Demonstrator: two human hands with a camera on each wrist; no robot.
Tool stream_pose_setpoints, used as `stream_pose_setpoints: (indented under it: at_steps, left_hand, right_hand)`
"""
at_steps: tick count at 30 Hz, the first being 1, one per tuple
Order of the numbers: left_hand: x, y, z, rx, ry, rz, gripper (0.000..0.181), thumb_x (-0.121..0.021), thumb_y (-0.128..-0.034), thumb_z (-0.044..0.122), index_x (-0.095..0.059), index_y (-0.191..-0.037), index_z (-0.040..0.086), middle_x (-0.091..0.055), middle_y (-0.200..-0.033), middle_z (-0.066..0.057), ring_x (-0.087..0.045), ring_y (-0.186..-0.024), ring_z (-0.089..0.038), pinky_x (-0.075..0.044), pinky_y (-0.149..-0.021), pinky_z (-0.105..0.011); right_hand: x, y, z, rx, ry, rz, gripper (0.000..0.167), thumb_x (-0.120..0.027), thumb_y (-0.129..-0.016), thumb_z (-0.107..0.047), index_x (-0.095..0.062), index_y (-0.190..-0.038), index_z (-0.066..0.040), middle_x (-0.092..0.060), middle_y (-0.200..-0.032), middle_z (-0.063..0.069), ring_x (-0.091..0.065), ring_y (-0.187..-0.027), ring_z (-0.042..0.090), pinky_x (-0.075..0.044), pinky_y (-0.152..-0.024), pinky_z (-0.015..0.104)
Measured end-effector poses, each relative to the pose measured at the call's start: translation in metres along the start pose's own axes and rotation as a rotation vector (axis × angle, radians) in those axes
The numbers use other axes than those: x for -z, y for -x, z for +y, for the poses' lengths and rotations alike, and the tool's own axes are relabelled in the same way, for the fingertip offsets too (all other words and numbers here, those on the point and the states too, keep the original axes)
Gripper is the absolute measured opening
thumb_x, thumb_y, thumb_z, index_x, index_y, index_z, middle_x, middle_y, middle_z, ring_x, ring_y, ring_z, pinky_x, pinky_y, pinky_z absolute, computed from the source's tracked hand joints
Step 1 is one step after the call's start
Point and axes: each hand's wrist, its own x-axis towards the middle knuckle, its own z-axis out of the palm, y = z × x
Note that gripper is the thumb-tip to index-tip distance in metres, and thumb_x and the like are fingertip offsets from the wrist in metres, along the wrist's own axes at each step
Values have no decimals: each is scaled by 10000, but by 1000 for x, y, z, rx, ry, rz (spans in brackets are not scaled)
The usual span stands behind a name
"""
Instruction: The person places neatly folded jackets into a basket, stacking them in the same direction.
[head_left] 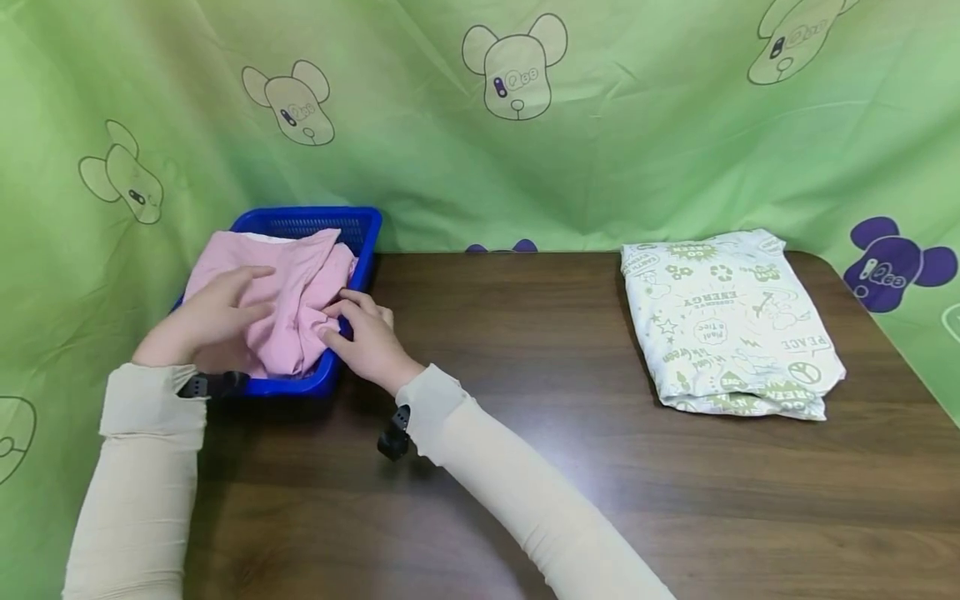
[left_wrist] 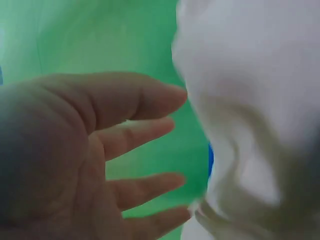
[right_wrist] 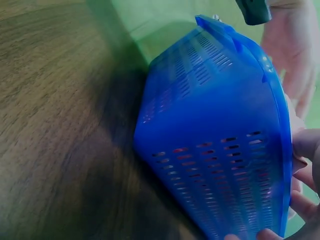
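Pink cloth lies crumpled in a blue basket at the left of the table. Over its left part is my left hand, fingers spread and holding nothing. The left wrist view shows that hand with its fingers apart beside pale cloth. At the basket's right rim, my right hand pinches a fold of the cloth between thumb and finger. In the right wrist view, fingertips of the right hand also touch the outer side of the basket.
A folded white cloth with green print lies at the right of the brown table. A green curtain with bear drawings hangs behind the table and along its left side.
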Motion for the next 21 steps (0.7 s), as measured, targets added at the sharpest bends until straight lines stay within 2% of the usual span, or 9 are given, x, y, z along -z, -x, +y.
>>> stream_pose_setpoints:
  at_steps: [2,5,10,13,17,21]
  left_hand:
    - [-10,-1,11,-44,40,-17,587,-580,-993,70,-337,-1490,-126,-357,-1509,-370,-328,-1392,-542,-246,-1138,-664]
    - [-25,-3,24,-77,34,-28,553,-558,-1005,72,-363,-1485,-119,-385,-1505,-353,-361,-1390,-516,-267,-1141,-644]
    - [-46,-3,38,-131,-25,42,448,-516,-1019,50,-461,-1429,-123,-467,-1453,-331,-371,-1399,-479,-259,-1165,-605]
    - [-54,-2,44,-101,-21,72,429,-534,-1035,110,-505,-1431,-53,-484,-1457,-290,-374,-1403,-456,-259,-1168,-600]
    - [-61,-2,46,-41,-47,76,459,-577,-1032,186,-500,-1460,37,-441,-1487,-276,-372,-1392,-450,-273,-1155,-612]
    - [-67,-4,45,-16,-129,125,464,-581,-980,79,-511,-1437,40,-450,-1468,-287,-509,-1223,-461,-409,-1033,-615]
  right_hand:
    - [2,3,2,-7,-16,4,362,-626,-1014,-289,-632,-1336,-125,-374,-1585,91,-323,-1433,358,-275,-1160,431]
    - [4,6,6,-13,-48,15,380,-643,-1003,-287,-624,-1351,-135,-373,-1577,95,-353,-1412,369,-330,-1146,456]
    - [15,16,15,-1,-149,53,355,-639,-994,-186,-621,-1329,-73,-463,-1449,162,-454,-1329,312,-412,-1103,417]
    - [25,24,24,14,-210,86,339,-624,-975,-98,-615,-1307,-27,-489,-1370,201,-546,-1223,330,-463,-1061,414]
    - [47,36,36,18,-264,126,354,-615,-934,-25,-610,-1287,-8,-483,-1335,235,-595,-1149,425,-487,-1032,476]
    - [75,49,46,-12,-287,180,364,-612,-918,-12,-621,-1282,-28,-486,-1323,219,-588,-1170,436,-497,-1011,489]
